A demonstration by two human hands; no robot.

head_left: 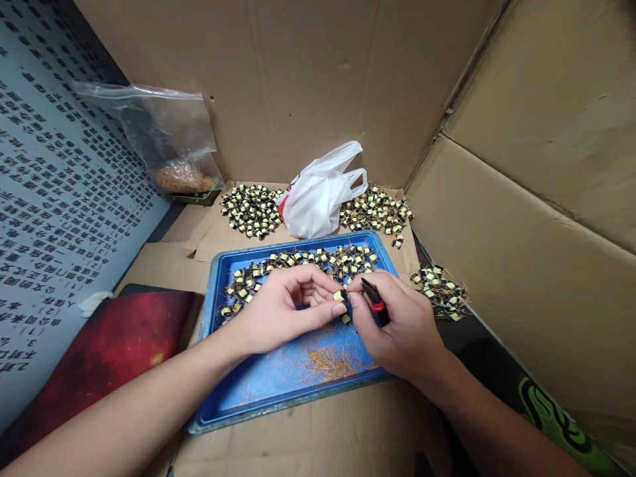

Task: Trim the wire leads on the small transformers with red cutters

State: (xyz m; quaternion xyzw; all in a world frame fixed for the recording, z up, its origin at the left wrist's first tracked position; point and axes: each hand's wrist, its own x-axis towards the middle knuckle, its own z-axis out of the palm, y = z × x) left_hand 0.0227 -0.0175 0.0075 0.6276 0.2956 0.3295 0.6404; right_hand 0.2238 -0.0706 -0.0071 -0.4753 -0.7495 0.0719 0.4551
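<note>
Nearest the camera, two bare forearms (163,384) enter from the lower corners, reaching over a blue rectangular plastic tray (263,381). The left hand (285,308) pinches a small black-and-yellow component (340,296) between thumb and fingers, above the tray's middle. The right hand (402,321) is closed around a dark-tipped hand tool with a red band (379,306); its thumb and forefinger meet at the component, contact with its wires being too small to confirm. The tool appears tucked back to free those fingertips, and the work held over the tray so that fallen bits stay inside its rim.

Loose copper-coloured wire pieces (330,363) lie in the near half; similar components (293,258) crowd the far half. Beyond the far rim, a white plastic carrier bag (320,199) stands between two component heaps (252,211). A brown cardboard wall (541,218) limits sideways room at right; the near side offers more.
</note>
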